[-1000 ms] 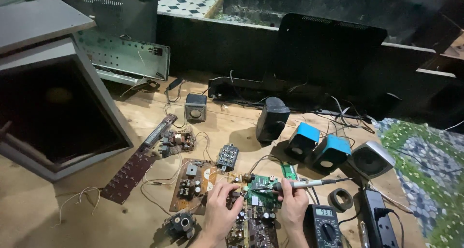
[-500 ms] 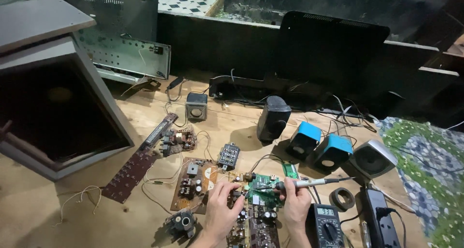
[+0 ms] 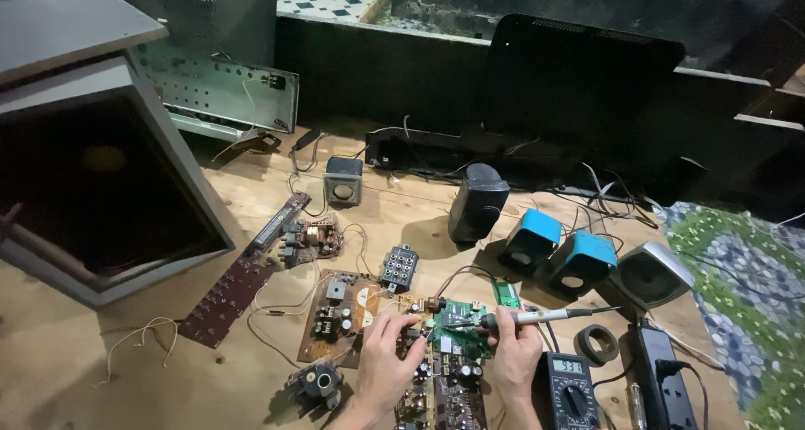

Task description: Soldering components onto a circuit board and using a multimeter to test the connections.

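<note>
Plywood (image 3: 101,380) serves as the bench where a person works over a green circuit board (image 3: 453,325) among salvaged electronics. Far left of the fingers sits a grey open cabinet (image 3: 92,170); nearer, a long brown panel board (image 3: 231,292) and a brown circuit board (image 3: 335,313). The left hand (image 3: 387,359) rests just left of the green board, fingers curled together and pressing down on its edge. The right hand (image 3: 516,354) has fingers clamped on a soldering iron (image 3: 524,317), whose tip points left and meets the green board between the two hands. Right of those fingers lie a multimeter (image 3: 568,392), two blue speakers (image 3: 558,250) and a silver speaker (image 3: 654,275).

With fingertips this close to the tip, a slip could burn skin or bridge neighbouring joints; the iron's trailing lead could also snag on the loose wires around it. The exact joint touched is hard to make out, possibly a pin near the board's centre. Both wrists are cut off by the lower frame edge, and the cabinet's interior stays dark.
</note>
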